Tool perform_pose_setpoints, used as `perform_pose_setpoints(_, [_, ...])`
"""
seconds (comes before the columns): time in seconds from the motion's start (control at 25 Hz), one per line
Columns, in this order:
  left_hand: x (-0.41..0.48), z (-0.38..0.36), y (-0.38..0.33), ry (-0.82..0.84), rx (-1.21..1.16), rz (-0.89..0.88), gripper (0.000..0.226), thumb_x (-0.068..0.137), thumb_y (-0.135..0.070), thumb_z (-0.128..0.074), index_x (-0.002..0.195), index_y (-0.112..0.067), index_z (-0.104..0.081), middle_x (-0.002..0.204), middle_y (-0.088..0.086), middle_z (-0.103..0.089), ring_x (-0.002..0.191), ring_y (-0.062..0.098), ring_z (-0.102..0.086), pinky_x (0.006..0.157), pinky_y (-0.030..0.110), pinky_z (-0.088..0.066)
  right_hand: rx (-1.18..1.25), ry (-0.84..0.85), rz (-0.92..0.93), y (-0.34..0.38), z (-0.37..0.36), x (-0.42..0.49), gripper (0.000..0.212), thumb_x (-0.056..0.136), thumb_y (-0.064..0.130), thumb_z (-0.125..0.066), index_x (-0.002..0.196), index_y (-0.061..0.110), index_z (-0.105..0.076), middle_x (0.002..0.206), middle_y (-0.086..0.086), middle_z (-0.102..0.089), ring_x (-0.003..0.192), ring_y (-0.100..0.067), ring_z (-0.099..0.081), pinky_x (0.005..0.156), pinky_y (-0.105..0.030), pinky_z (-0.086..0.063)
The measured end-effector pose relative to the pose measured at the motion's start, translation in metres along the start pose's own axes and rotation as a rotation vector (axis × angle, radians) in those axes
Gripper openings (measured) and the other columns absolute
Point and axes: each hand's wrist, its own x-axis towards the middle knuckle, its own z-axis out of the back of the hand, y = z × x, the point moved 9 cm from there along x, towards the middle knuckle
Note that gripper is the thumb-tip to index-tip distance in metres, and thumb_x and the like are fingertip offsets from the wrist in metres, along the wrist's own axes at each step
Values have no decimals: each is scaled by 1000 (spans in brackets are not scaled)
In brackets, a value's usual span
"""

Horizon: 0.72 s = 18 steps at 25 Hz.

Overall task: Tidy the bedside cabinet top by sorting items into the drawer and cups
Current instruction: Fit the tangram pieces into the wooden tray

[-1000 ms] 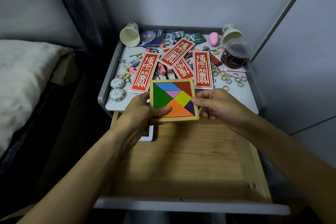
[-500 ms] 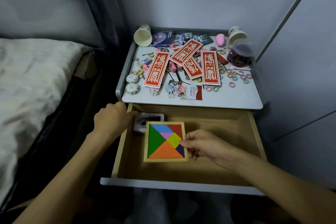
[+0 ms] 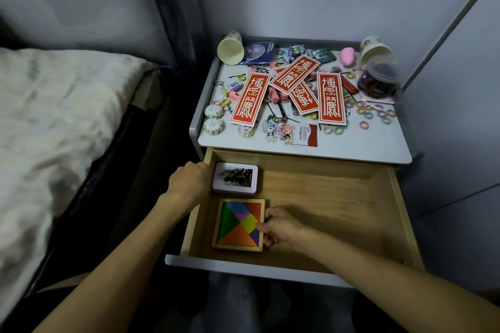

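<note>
The tangram puzzle (image 3: pixel 239 224) has moved into the drawer (image 3: pixel 324 197), near a framed photo (image 3: pixel 234 178).

1. A single view, from a camera worn on the person's head, looks forward and steeply down.
2. It faces the bedside cabinet's surface (image 3: pixel 351 149) against the wall. The open drawer (image 3: pixel 324 197) is closer, just below.
3. The wide angle takes in the bed (image 3: pixel 54 116) on the left.

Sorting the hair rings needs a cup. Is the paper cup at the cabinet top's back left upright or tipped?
Tipped: the paper cup lies on its side, its round open mouth turned toward the camera.
</note>
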Motion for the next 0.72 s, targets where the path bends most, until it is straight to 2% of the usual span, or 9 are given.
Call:
perform_pose_setpoints(0.16, [5,-7,1,3,29,-27,20,94,-14,-44,106,-12,-60,103,10,-64,93,32,-63,62,35,-39,-12,3,6,7,-10,10,23,103,18,-45,112,-1,-53,72,-9,-59,54,-13,-58,51,-20,-51])
perform_pose_setpoints(0.28, [6,-9,1,1,29,-40,19,93,-12,-45,105,-12,-59,101,10,-64,90,30,-63,60,34,-38,-60,-14,67,16,-16,13,15,104,20,-41,108,7,-49,74,-5,-60,52,-10,-56,47,-17,-48])
perform_pose_setpoints(0.4, [6,-10,2,-6,38,-48,17,94,-13,-45,104,-11,-59,100,9,-64,88,29,-63,59,32,-37,-129,-43,129,23,-17,19,19,104,22,-42,112,8,-51,76,-4,-63,51,-8,-57,45,-17,-47])
perform_pose_setpoints(0.52, [6,-9,-1,-14,53,-57,16,94,-13,-46,105,-11,-59,99,9,-64,88,27,-63,58,31,-37,-207,-92,129,23,-12,26,13,103,23,-43,101,13,-51,72,-5,-64,50,-9,-59,47,-19,-49])
perform_pose_setpoints(0.72, [8,-11,-3,-30,101,-87,19,95,-14,-43,107,-11,-58,100,10,-64,87,28,-64,54,31,-34,-367,-175,116,25,-1,41,22,100,26,-51,99,6,-60,63,-6,-64,44,-8,-60,41,-18,-47])
